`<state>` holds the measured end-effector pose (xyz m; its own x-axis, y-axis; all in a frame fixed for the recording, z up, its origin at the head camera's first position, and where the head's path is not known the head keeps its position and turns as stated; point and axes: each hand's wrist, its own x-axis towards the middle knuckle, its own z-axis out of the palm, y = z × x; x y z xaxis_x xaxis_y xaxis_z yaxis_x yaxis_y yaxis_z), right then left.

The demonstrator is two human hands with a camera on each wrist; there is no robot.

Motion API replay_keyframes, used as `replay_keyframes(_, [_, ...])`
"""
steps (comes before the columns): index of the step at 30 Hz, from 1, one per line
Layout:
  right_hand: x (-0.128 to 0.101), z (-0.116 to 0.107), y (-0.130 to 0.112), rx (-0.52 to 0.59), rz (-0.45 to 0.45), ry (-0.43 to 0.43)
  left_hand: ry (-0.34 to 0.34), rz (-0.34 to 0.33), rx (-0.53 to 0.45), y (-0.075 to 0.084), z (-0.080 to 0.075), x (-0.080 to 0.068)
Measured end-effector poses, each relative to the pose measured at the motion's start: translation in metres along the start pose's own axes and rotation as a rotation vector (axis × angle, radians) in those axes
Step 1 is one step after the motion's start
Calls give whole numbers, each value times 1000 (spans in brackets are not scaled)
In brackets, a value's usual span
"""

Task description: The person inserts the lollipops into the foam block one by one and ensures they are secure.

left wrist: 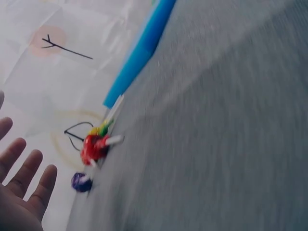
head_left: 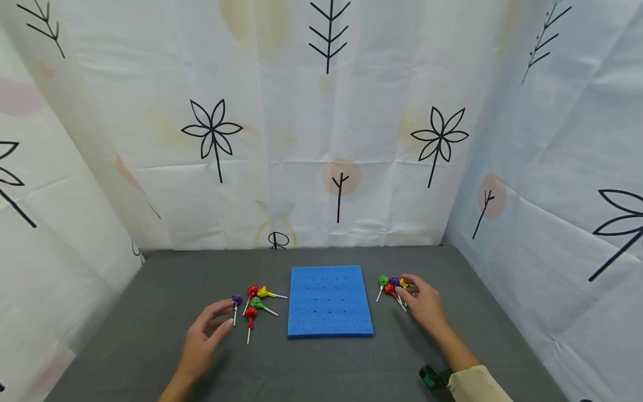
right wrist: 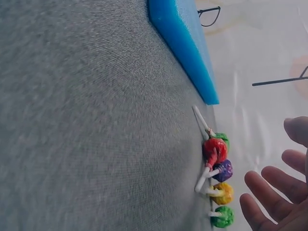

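Note:
A blue foam pad (head_left: 329, 301) with rows of small holes lies flat on the grey table (head_left: 150, 335). Left of it lie several lollipops: purple (head_left: 236, 300), red (head_left: 252, 290), yellow (head_left: 262, 292), green (head_left: 257, 303) and another red (head_left: 250, 314). My left hand (head_left: 221, 318) hovers just beside the purple one, fingers spread and holding nothing (left wrist: 24, 187). Right of the pad sits a second cluster (head_left: 392, 286) of green, purple, red and yellow lollipops (right wrist: 219, 168). My right hand (head_left: 409, 287) is at that cluster's right edge, its fingers (right wrist: 262, 185) straight and apart, gripping nothing.
White printed curtains (head_left: 326, 139) close off the table at the back and on both sides. Bare grey table surface lies in front of the pad. A green and black wrist camera (head_left: 433, 378) sits on my right forearm, next to a beige sleeve (head_left: 477, 385).

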<state>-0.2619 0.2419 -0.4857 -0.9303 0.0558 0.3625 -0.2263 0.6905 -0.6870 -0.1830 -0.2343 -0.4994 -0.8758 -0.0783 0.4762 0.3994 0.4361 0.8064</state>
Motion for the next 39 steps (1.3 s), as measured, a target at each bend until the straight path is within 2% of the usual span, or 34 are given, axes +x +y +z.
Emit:
replay_keyframes(10, [10, 14, 4, 82, 72, -16, 30, -96, -172, 3, 30, 2])
replay_keyframes(15, [15, 19, 2, 89, 103, -7, 57, -47, -296, 2, 45, 4])
replay_keyframes(17, [17, 21, 1, 92, 114, -4, 77, -28, -314, 3, 51, 5])
replay_keyframes(20, [21, 24, 2, 100, 132, 4, 101, -42, -338, 5, 59, 7])
replay_keyframes(28, [22, 35, 5, 84, 170, 15, 86, -149, -475, 12, 74, 17])
replay_keyframes(32, [22, 40, 5, 49, 155, 28, 74, -246, -538, 18, 80, 22])
replay_keyframes(36, [22, 44, 6, -19, 118, 57, 60, -343, -556, 23, 87, 23])
replay_keyframes(39, [22, 45, 7, -70, 99, 74, 28, -376, -528, 24, 93, 24])
